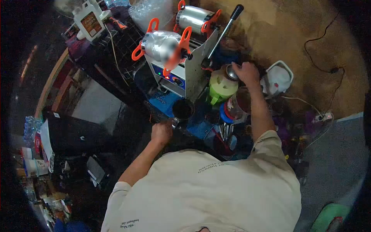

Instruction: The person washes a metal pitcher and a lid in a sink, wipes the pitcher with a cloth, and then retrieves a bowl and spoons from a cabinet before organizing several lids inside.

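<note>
Dim, cluttered drink counter (201, 129), centre frame; sealing machine (176, 63) above. Left hand (162, 132), lower centre: closed on a clear cup (174, 123) beside a dark cup (183, 109). Right hand (246, 73), upper right: clamped on a metal scoop (231, 72) over the green-lidded jar (222, 86). Advice: keep the cup level and near the jar.

Two hands are seen, the left hand (162, 132) and the right hand (245, 73). One sealing machine (181, 65) is counted, on which two film rolls (162, 43) are mounted between orange holders, and one black-knobbed lever (226, 29) is fitted to it. One dark cup (183, 109) is seen just beside the left hand. One green-lidded container (221, 86) and one metal scoop (231, 72) are counted by the right hand. Two white jugs are seen: one labelled jug (91, 21) and one plain jug (279, 79). One black cable (322, 54) is counted on the floor.
</note>
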The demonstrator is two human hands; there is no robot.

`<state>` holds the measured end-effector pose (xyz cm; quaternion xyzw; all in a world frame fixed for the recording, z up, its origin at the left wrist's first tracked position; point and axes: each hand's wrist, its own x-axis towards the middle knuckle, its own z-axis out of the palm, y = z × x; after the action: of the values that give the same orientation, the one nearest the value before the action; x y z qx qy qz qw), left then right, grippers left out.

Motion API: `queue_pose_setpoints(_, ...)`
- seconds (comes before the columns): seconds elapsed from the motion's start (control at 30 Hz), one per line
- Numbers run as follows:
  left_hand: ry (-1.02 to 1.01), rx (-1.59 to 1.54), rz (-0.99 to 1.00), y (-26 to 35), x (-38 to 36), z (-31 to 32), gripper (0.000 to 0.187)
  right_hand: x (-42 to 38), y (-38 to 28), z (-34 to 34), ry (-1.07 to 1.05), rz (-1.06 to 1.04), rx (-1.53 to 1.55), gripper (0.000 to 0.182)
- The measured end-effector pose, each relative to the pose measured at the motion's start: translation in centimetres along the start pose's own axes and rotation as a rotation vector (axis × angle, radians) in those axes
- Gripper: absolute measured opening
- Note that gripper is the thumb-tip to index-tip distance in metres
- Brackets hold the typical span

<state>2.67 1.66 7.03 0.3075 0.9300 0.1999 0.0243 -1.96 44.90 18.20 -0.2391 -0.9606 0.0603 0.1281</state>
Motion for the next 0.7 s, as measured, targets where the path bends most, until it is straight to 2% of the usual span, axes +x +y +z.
queue_pose_setpoints(0.1, 0.045, -0.072, 0.031, -0.4, -0.3, -0.3, 0.025, 0.3, 1.0, 1.3, 0.034, -0.008, 0.031, 0.065)
queue_pose_setpoints(0.17, 0.121, -0.107, 0.048, -0.6, -0.3, -0.3, 0.024, 0.7, 1.9, 2.5, 0.08, -0.099, -0.025, 0.065)
queue_pose_setpoints(0.27, 0.183, -0.213, 0.047, -0.4, -0.4, -1.1, 0.024, 0.6, 1.5, 1.9, 0.021, -0.039, -0.021, 0.065)
queue_pose_setpoints(0.4, 0.18, -0.133, 0.105, 0.4, -1.2, -4.4, 0.031, -1.5, -0.2, -2.1, 0.073, 0.045, -0.031, 0.064)
queue_pose_setpoints(0.43, 0.2, -0.193, 0.126, 0.8, -1.5, -5.5, 0.034, -3.0, -1.2, -3.7, 0.068, 0.037, -0.024, 0.064)
queue_pose_setpoints(0.5, 0.229, -0.247, 0.129, 1.6, -2.1, -7.6, 0.038, -6.3, -3.2, -6.2, 0.091, -0.058, 0.291, 0.052)
queue_pose_setpoints(0.57, 0.358, -0.248, 0.229, 2.1, -2.3, -9.8, 0.044, -9.5, -5.5, -6.6, -0.095, -0.322, 0.39, 0.037)
queue_pose_setpoints(0.6, 0.386, -0.227, 0.186, 2.4, -2.2, -11.1, 0.044, -11.0, -7.4, -7.1, -0.138, -0.407, 0.445, 0.035)
queue_pose_setpoints(0.63, 0.387, -0.22, 0.241, 2.7, -2.4, -12.5, 0.048, -12.5, -9.4, -7.1, -0.191, -0.514, 0.51, 0.04)
queue_pose_setpoints(0.7, 0.384, -0.241, 0.295, 2.4, -3.6, -14.2, 0.056, -14.5, -12.3, -5.1, -0.203, -0.712, 0.529, 0.075)
